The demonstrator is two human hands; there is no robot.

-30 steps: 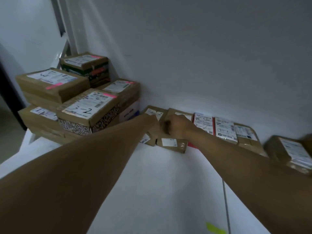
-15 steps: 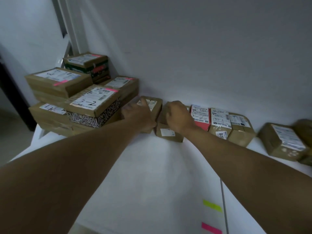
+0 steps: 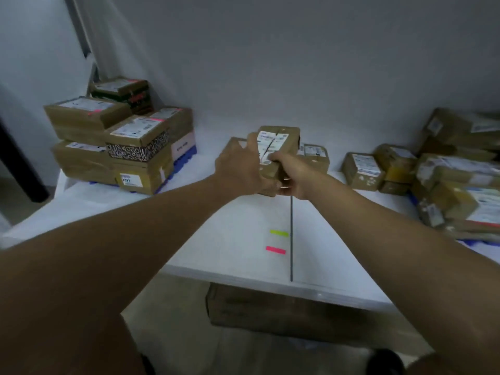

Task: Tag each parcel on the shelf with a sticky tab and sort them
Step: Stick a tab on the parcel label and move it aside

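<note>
Head view: both hands clamp one brown parcel (image 3: 278, 147) at mid-frame above the white shelf (image 3: 230, 234), left hand (image 3: 238, 169) on its side, right hand (image 3: 290, 171) under its near end. Its long axis runs away toward the wall, label up. Best to keep it level, label facing up, and bring it down by the pink tab (image 3: 275, 249) and green tab (image 3: 279, 233), lower centre.

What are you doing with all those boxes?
A person is holding one small brown parcel up off the white shelf with both hands: the left hand grips its left side, the right hand its lower right. A stack of parcels with pink tabs sits on the left, and a heap of other parcels lies on the right. A yellow-green sticky tab and a pink sticky tab lie on the shelf near the front edge.
</note>
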